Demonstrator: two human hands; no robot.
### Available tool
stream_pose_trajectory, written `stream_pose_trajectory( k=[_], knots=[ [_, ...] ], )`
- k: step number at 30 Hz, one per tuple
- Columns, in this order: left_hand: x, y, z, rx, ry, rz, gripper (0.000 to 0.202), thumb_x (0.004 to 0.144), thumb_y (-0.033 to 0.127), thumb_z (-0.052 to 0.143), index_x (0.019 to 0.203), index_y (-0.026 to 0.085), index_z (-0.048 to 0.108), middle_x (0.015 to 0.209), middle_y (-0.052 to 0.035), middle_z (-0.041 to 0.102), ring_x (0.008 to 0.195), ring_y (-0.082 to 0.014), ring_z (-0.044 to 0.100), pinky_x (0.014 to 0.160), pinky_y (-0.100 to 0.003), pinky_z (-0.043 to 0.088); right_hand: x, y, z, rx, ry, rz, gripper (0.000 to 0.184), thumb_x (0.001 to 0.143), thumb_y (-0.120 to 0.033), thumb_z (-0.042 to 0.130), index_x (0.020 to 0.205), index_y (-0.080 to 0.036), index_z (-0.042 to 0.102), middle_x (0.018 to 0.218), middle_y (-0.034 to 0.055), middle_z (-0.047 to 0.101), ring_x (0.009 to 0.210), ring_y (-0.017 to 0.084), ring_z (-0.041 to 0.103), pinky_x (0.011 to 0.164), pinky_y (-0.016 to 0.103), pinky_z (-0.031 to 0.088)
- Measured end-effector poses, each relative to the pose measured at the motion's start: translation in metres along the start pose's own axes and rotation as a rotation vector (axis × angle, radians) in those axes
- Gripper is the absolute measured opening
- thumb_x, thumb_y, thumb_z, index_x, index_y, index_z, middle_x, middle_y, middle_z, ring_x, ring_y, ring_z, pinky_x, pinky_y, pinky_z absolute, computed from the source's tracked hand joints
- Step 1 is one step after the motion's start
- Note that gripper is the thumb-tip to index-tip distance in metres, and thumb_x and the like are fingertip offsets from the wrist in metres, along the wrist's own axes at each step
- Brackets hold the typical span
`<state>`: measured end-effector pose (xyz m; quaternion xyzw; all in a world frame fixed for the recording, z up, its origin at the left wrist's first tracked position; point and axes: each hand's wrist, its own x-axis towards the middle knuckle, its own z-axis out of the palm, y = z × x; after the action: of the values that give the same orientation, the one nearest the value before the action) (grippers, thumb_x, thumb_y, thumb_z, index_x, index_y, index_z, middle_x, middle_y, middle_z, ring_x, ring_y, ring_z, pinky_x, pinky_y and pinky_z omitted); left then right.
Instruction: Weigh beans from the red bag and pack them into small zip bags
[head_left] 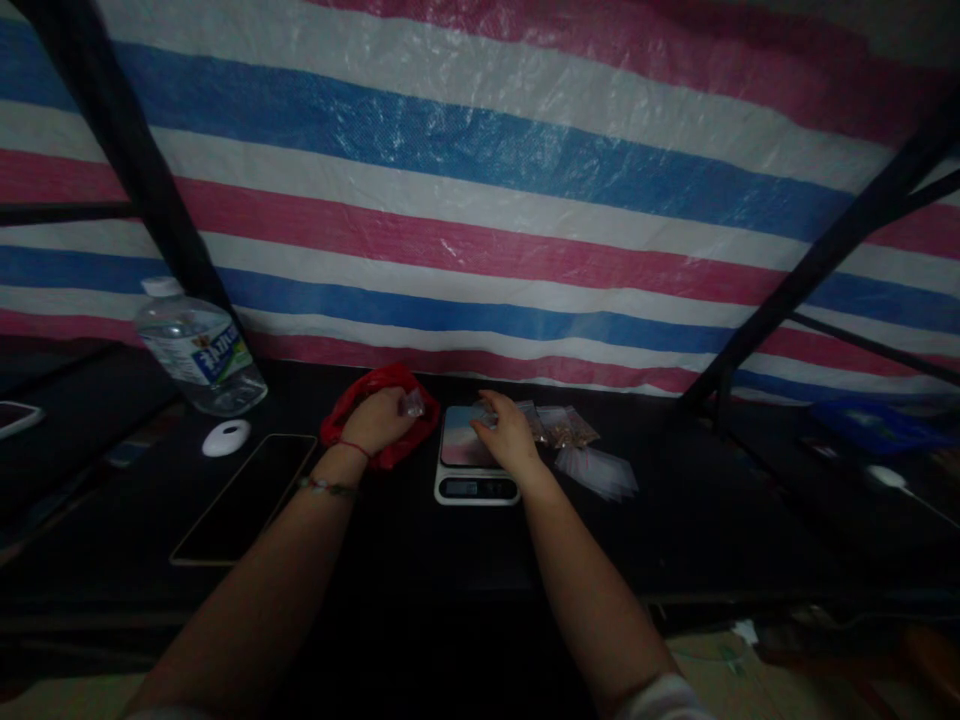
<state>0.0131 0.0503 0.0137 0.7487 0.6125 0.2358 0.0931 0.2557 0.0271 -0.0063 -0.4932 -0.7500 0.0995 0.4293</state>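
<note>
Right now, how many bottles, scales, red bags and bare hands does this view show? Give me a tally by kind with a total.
Bottles: 1, the clear bottle
Scales: 1, the flat scale
Red bags: 1, the red bag
Bare hands: 2, the left hand and the right hand
Total: 5

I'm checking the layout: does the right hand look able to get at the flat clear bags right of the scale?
Probably yes: the flat clear bags lie near the right hand, with nothing seen on top; it would just draw back from the scale.
</note>
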Motion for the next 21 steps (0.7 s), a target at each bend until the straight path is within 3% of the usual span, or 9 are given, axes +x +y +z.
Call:
stream_pose_trajectory(
  k=[2,5,8,11,15,18,21],
  knots=[
    [0.000,-0.006,-0.012,0.093,0.163,-0.042,0.032,0.080,0.042,0.048,0.089,0.016,0.065,0.095,-0.0144,0.069,0.088,-0.0276,0.064,0.078,-0.034,0.045,-0.001,0.000,0.003,0.028,-0.014,-0.003,0.052,0.073,-0.016,0.066,0.124,-0.017,0.055,0.117,0.0099,0.063,0.107,0.021,0.060,0.098,0.037,0.047],
    [0.002,-0.026,-0.025,0.170,0.374,-0.298,0.041,0.085,0.045,0.041,0.094,0.013,0.065,0.098,-0.0189,0.067,0.093,-0.0328,0.063,0.078,-0.039,0.046,-0.001,0.000,0.005,0.037,-0.021,0.005,0.051,0.073,-0.017,0.066,0.123,-0.017,0.055,0.117,0.0106,0.064,0.107,0.022,0.061,0.096,0.038,0.048],
    [0.006,-0.047,-0.024,0.083,0.258,-0.515,0.044,0.084,0.046,0.042,0.098,0.011,0.064,0.103,-0.0229,0.067,0.094,-0.0363,0.063,0.076,-0.041,0.047,-0.001,-0.004,0.006,0.018,-0.013,0.010,0.049,0.073,-0.017,0.066,0.121,-0.017,0.058,0.116,0.0111,0.064,0.108,0.023,0.060,0.096,0.039,0.048],
    [0.011,-0.055,-0.013,-0.033,0.140,-0.511,0.045,0.085,0.044,0.039,0.104,0.011,0.063,0.110,-0.0219,0.066,0.103,-0.0339,0.062,0.081,-0.038,0.047,-0.001,-0.008,0.004,-0.008,-0.018,0.003,0.047,0.073,-0.017,0.066,0.120,-0.014,0.059,0.115,0.0125,0.064,0.107,0.024,0.060,0.097,0.040,0.047],
    [0.012,-0.054,-0.005,-0.114,0.208,-0.371,0.046,0.088,0.047,0.035,0.106,0.014,0.062,0.111,-0.0170,0.067,0.104,-0.0294,0.062,0.084,-0.034,0.046,-0.002,-0.013,0.001,0.004,-0.026,-0.019,0.053,0.076,-0.017,0.062,0.128,-0.016,0.054,0.114,0.0109,0.064,0.103,0.022,0.060,0.095,0.039,0.048],
    [0.011,-0.054,-0.008,-0.056,0.304,-0.429,0.047,0.088,0.047,0.033,0.101,0.012,0.063,0.104,-0.0204,0.068,0.098,-0.0325,0.064,0.080,-0.037,0.047,-0.002,-0.014,-0.001,-0.010,-0.041,-0.041,0.048,0.078,-0.018,0.060,0.125,-0.014,0.056,0.113,0.0118,0.063,0.106,0.022,0.058,0.095,0.038,0.048],
    [0.011,-0.054,-0.008,-0.003,0.227,-0.439,0.045,0.084,0.047,0.040,0.100,0.011,0.062,0.102,-0.0231,0.067,0.096,-0.0356,0.064,0.078,-0.039,0.047,-0.003,-0.014,0.000,-0.026,-0.060,-0.020,0.044,0.079,-0.019,0.058,0.123,-0.015,0.057,0.115,0.0118,0.061,0.109,0.022,0.057,0.097,0.038,0.047]
  ],
)
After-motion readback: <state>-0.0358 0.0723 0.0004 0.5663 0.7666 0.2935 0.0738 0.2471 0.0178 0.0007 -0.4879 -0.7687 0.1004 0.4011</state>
